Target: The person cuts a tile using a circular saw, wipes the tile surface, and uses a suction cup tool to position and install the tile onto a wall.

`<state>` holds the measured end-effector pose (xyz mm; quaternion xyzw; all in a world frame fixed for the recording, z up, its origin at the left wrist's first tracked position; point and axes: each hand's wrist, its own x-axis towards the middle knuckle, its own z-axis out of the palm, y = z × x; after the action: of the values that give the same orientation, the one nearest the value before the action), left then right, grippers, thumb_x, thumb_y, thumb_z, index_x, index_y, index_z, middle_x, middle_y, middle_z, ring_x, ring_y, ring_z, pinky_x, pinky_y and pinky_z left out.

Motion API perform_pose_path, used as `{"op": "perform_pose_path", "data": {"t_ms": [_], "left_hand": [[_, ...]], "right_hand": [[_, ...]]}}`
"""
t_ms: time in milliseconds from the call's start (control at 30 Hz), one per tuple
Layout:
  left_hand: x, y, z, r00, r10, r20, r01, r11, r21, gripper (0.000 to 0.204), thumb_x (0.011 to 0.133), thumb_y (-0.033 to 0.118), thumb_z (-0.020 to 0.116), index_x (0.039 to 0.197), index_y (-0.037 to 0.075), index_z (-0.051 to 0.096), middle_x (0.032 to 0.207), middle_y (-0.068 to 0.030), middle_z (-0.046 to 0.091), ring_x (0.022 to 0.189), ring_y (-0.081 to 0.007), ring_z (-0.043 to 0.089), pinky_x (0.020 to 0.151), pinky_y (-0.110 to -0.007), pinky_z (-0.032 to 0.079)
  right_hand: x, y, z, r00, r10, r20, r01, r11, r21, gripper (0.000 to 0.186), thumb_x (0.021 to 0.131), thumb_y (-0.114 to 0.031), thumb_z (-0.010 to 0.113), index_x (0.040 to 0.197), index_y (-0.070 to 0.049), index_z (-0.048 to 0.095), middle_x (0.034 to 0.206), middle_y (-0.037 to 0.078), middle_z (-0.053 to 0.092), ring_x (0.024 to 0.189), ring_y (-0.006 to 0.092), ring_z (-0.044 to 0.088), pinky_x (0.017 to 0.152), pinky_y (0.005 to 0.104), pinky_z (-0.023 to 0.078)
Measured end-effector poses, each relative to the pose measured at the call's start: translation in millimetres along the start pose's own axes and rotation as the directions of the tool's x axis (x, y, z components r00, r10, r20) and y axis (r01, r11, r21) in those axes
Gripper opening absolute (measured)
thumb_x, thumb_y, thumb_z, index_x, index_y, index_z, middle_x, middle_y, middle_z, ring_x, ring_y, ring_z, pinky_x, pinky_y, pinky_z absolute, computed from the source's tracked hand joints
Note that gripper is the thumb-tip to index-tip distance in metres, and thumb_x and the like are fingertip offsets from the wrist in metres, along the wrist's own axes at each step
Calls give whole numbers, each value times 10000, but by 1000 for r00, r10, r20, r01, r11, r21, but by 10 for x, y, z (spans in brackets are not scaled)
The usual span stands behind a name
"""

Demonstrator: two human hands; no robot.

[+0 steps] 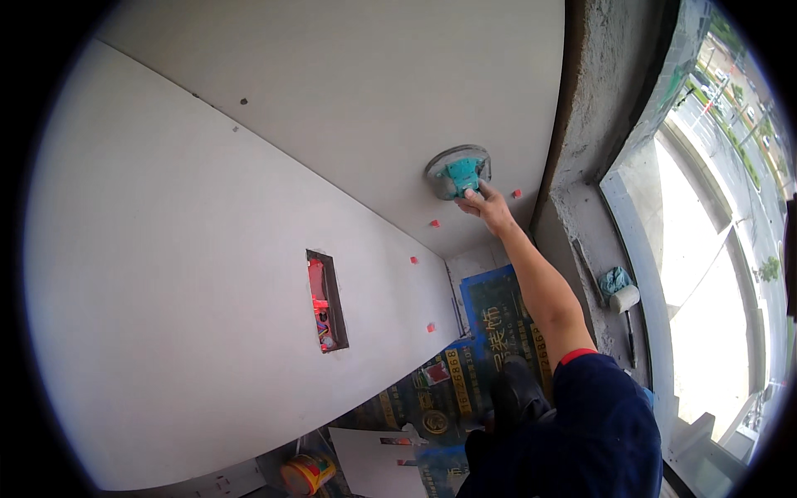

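My right hand (484, 206) grips the teal-handled tool (463, 173) with a wide grey round base, which lies against a large pale panel (357, 83) on the wall. Small red tile spacers (435, 223) sit near it in the panel joints, with another (516, 193) just right of the tool. The adjoining white panel (166, 282) has a rectangular cutout (326, 299) showing red boxes and wires. My left hand is not in view.
A window (697, 249) is on the right, with a mallet (624, 299), teal cloth (613, 280) and metal bar (587, 270) on its sill. Below are my shoe (515, 390), printed floor covering (436, 398), a loose board (374, 465) and a yellow bucket (307, 473).
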<state>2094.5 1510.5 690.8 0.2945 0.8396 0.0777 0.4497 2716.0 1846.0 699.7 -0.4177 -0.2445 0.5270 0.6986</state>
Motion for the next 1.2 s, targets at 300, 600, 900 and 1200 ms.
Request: {"op": "perform_pose_path", "data": {"t_ms": [300,600,900,1200], "left_hand": [[-41,203,-115,1000,19,-9,-18,1000,23,318,876,286,595,1045,20,637,851,-150,679,817,-247,658,774,-396,524],[-126,678,-218,985,124,-117,-129,991,-36,328,862,317,599,993,21,650,833,-153,676,832,-252,654,785,-405,520],[-576,-954,88,966,-99,-238,25,955,-297,345,849,348,603,941,22,664,814,-156,673,846,-258,651,796,-414,516],[-1244,-2029,924,898,-395,-191,256,825,-504,381,839,333,670,1043,12,667,1060,-187,667,959,-314,645,807,-409,518]], "right_hand": [[102,144,42,986,-137,-97,71,865,-497,682,815,-365,757,1328,-3,487,1142,159,639,1034,287,646,906,387,507],[517,227,237,896,-351,-274,-31,565,-825,469,690,-392,806,941,-13,688,904,198,694,860,365,655,743,432,508],[395,341,207,959,-121,-257,-135,601,-788,586,692,-308,812,1146,2,611,1116,188,645,1016,338,620,866,433,479],[1004,264,-206,966,-20,-257,-175,684,-709,558,736,-317,765,1130,53,629,1045,142,656,883,290,625,766,448,508]]}}
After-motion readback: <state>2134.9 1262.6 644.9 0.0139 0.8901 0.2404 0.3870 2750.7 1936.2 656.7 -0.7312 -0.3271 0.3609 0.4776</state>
